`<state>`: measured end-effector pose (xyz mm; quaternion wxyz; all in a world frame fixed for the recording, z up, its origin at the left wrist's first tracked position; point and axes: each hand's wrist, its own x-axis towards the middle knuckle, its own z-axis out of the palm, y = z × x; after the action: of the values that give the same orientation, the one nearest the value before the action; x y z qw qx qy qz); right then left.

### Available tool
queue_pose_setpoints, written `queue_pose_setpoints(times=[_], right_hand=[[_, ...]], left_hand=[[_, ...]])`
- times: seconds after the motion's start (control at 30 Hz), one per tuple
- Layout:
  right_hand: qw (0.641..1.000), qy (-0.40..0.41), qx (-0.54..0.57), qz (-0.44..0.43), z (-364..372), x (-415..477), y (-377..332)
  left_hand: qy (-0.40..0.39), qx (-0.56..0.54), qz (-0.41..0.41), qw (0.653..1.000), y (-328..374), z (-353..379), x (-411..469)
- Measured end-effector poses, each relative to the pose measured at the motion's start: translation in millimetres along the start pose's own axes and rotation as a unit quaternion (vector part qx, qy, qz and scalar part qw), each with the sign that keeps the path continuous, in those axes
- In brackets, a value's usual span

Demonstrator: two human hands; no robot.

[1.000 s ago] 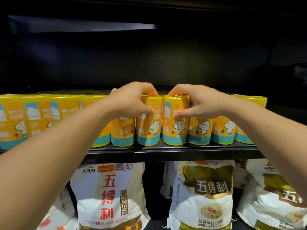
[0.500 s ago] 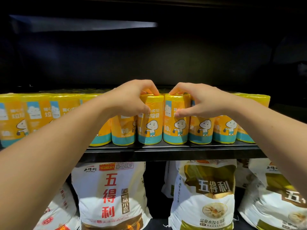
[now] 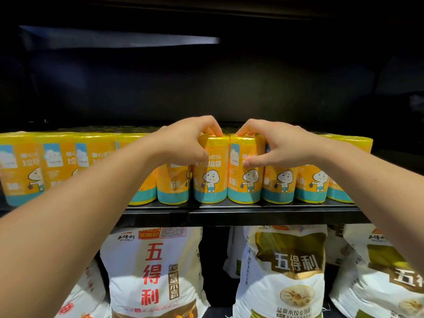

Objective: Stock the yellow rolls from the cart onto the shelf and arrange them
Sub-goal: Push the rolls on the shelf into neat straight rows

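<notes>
— Where do the two middle ones stand?

— The yellow film-wrapped cylinder roll [image 3: 211,173] and its twin roll [image 3: 244,175] stand upright on the black metal shelf board [image 3: 229,214], close to its front lip. They touch each other in the front line of the row of yellow rolls [image 3: 59,166].

— And the hands?

— The left hand [image 3: 185,143] curls over the first roll from above, with fingertips on the top rim and the thumb pressed on the label. The right hand [image 3: 277,148] pinches the twin roll the same way. Each roll sits just below and in front of its palm.

— Why hold them like that?

— It looks to me like a squaring-up grip. A top-and-face pinch lets each roll be turned so its cartoon label faces out, and nudged level with its neighbours along the lip.

— Anything below the board?

— White flour sacks with red and olive print [image 3: 151,271] lie under it. The cart is out of view.
</notes>
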<state>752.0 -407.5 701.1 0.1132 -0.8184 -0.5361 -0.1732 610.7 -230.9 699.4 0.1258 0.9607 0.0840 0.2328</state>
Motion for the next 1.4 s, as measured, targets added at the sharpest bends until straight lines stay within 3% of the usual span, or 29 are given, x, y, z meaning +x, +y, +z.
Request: queue_pose_setpoints(times=[0.33, 0.57, 0.67, 0.77, 1.03, 1.4], right_hand=[[0.999, -0.033, 0.028, 0.003, -6, 6, -2], [0.998, -0.047, -0.043, -0.007, -14, 10, -9], [0.997, -0.006, -0.063, -0.032, -12, 13, -18], [0.996, 0.035, -0.064, -0.060, -6, 20, -34], [0.996, 0.041, -0.030, -0.079, 16, 35, -57], [0.996, 0.047, -0.033, -0.073, 21, 37, -56]], left_hand=[[0.039, 0.114, 0.054, 0.991, -7, -8, -4], [0.080, 0.179, -0.002, 0.981, -26, -18, -17], [0.083, 0.199, -0.039, 0.976, -35, -20, -19], [0.082, 0.196, -0.064, 0.975, -39, -20, -19], [0.120, 0.172, -0.081, 0.975, -36, -10, -21], [0.064, 0.092, -0.069, 0.991, -42, -21, -28]])
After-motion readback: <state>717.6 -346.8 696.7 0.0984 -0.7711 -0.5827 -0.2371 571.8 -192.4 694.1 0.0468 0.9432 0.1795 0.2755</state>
